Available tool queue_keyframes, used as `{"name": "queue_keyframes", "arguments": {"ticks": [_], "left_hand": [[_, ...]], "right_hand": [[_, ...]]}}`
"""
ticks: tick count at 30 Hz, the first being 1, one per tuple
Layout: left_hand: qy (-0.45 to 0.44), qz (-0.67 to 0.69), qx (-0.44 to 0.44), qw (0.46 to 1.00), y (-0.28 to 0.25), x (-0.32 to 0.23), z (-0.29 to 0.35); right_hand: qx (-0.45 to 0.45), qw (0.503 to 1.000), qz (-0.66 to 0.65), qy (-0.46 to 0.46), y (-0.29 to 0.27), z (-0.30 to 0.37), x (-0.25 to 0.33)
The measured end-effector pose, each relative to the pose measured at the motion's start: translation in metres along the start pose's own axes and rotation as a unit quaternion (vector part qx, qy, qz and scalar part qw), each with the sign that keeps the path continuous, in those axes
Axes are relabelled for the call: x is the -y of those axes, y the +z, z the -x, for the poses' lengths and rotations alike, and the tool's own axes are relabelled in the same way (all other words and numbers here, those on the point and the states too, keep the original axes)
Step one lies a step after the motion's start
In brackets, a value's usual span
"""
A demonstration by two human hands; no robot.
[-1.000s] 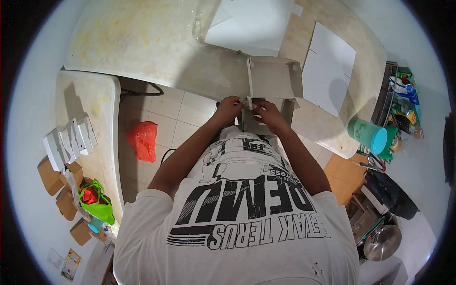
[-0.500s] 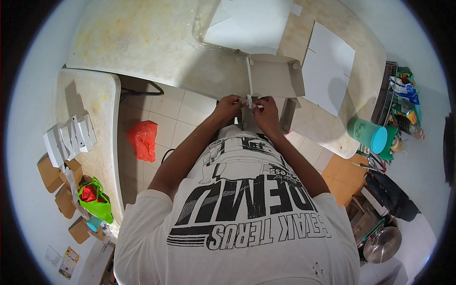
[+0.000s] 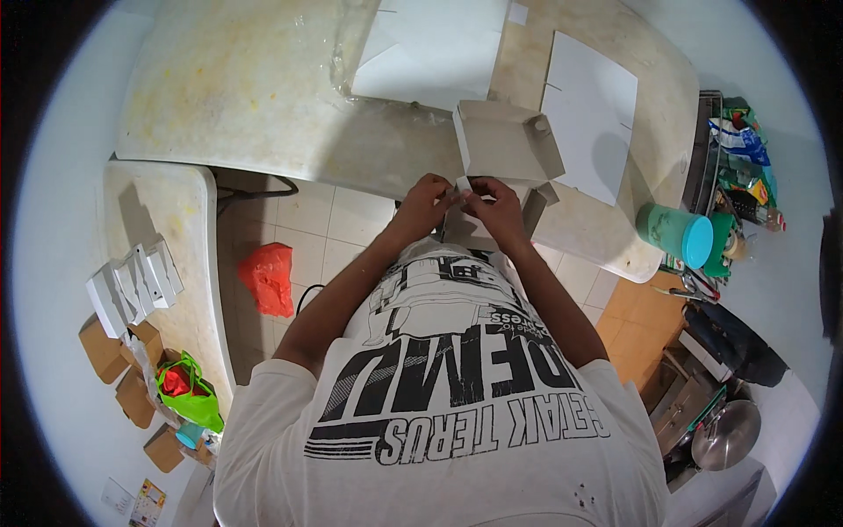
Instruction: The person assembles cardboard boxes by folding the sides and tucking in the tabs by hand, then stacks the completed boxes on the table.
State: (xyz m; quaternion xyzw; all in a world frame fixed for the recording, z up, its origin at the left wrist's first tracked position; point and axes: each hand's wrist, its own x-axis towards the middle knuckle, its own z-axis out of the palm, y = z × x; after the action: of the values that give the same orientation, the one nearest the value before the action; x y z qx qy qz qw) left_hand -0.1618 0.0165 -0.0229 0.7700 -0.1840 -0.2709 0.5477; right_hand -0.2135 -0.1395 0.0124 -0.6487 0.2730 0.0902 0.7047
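Observation:
A partly folded cardboard box, grey-brown inside, lies at the near table edge with its lid panel raised away from me. My left hand and my right hand meet at its near left corner. Fingers of both hands pinch a small white box flap between them. The box's lower part reaches over the table edge toward my body, partly hidden by my hands and shirt. On its right side a short side flap sticks out, untouched.
Flat white cardboard sheets lie at the far side, another sheet to the right. A teal-lidded container stands at the right edge. Folded white boxes sit on the left table. A red plastic bag lies on the floor.
The view has shifted slightly. My hands stay at the box corner, with the fingers drawn closer together around the flap, and the box lid is tilted a little differently.

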Motion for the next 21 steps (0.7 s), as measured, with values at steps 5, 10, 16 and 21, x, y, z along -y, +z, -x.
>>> {"name": "queue_keyframes", "arguments": {"ticks": [5, 10, 16, 21], "left_hand": [[-0.086, 0.068, 0.000, 0.994, 0.005, -0.016, -0.002], [-0.259, 0.295, 0.038, 0.919, 0.006, -0.016, -0.011], [-0.246, 0.284, 0.019, 0.927, 0.006, -0.025, -0.016], [-0.241, 0.299, 0.026, 0.923, 0.003, -0.015, -0.022]], "right_hand": [[0.037, 0.997, 0.054, 0.039, -0.019, 0.005, 0.013], [0.009, 0.997, 0.028, 0.067, -0.012, 0.011, 0.008], [0.013, 0.995, 0.023, 0.099, -0.014, 0.006, -0.001], [0.034, 0.988, 0.056, 0.137, -0.019, -0.005, 0.005]]}}
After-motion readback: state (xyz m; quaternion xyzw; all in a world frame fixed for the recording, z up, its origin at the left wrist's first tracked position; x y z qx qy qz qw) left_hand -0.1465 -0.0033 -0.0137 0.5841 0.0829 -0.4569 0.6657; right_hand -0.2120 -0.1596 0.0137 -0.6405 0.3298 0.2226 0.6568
